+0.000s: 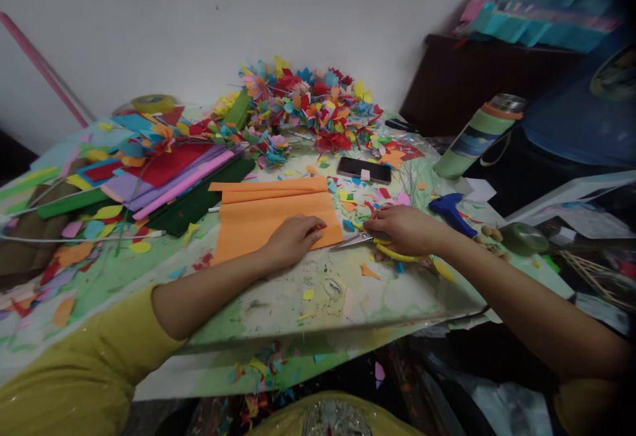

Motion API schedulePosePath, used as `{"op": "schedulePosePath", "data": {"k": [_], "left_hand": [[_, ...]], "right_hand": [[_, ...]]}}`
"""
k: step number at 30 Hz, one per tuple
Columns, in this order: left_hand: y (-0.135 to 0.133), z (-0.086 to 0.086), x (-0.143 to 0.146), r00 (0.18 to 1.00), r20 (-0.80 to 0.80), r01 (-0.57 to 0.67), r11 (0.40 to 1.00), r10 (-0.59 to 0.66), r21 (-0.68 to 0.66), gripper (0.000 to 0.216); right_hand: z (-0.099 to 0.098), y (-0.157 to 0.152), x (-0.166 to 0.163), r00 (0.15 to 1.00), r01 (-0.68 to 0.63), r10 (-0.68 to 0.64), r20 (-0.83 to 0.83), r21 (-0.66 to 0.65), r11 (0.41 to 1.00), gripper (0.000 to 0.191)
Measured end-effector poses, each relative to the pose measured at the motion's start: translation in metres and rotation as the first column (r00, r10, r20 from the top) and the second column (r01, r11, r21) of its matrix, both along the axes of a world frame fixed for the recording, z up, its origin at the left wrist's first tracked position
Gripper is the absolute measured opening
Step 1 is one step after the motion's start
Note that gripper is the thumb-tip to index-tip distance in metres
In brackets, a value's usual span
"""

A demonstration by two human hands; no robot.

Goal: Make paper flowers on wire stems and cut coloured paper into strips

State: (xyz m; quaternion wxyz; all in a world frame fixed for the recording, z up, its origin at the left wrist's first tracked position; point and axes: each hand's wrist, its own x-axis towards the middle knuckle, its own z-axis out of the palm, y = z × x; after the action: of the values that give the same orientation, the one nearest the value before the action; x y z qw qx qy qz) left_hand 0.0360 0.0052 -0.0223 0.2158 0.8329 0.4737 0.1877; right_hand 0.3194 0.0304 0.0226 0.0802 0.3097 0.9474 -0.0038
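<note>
A rectangular sheet of orange crepe paper (278, 201), folded over along its far edge, lies flat on the table. My left hand (297, 238) rests on its near right part, palm down, fingers loosely bent and pointing right. Just to the right, my right hand (405, 229) is closed around the yellow handles of a pair of scissors (355, 240). Their metal blades point left, low over the table, with the tips by the paper's near right corner. Part of the handles is hidden beneath my right hand.
Colourful paper flowers (313, 101) are heaped along the wall. Folded paper sheets (173, 177) lie to the left. A phone (364, 169), a blue glue gun (453, 213) and a green bottle (477, 136) stand or lie beyond my right hand. Paper scraps cover much of the table.
</note>
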Motion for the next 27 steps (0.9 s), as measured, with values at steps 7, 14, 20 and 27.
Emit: {"op": "schedulePosePath", "data": {"k": [7, 14, 20, 27], "left_hand": [[-0.0009, 0.0027, 0.0017, 1.000, 0.000, -0.012, 1.000, 0.012, -0.013, 0.024], [-0.0008, 0.0038, 0.0017, 1.000, 0.001, -0.017, 1.000, 0.017, -0.020, 0.025], [-0.0006, 0.0016, 0.0008, 1.000, 0.004, -0.003, 1.000, 0.003, 0.002, 0.025], [-0.0001, 0.0008, 0.0009, 1.000, 0.002, -0.001, 1.000, 0.001, 0.014, 0.025]], "right_hand": [[-0.0007, -0.0004, 0.0011, 1.000, 0.009, -0.010, 0.028, 0.016, 1.000, 0.044], [-0.0021, 0.0005, 0.0023, 1.000, 0.000, 0.000, 0.027, 0.027, 1.000, 0.038], [0.0000, -0.0013, 0.0044, 0.997, -0.054, 0.049, 0.060, 0.074, 0.996, 0.035], [0.0034, 0.0015, 0.0018, 0.997, -0.075, 0.073, 0.033, 0.078, 0.994, 0.043]]}}
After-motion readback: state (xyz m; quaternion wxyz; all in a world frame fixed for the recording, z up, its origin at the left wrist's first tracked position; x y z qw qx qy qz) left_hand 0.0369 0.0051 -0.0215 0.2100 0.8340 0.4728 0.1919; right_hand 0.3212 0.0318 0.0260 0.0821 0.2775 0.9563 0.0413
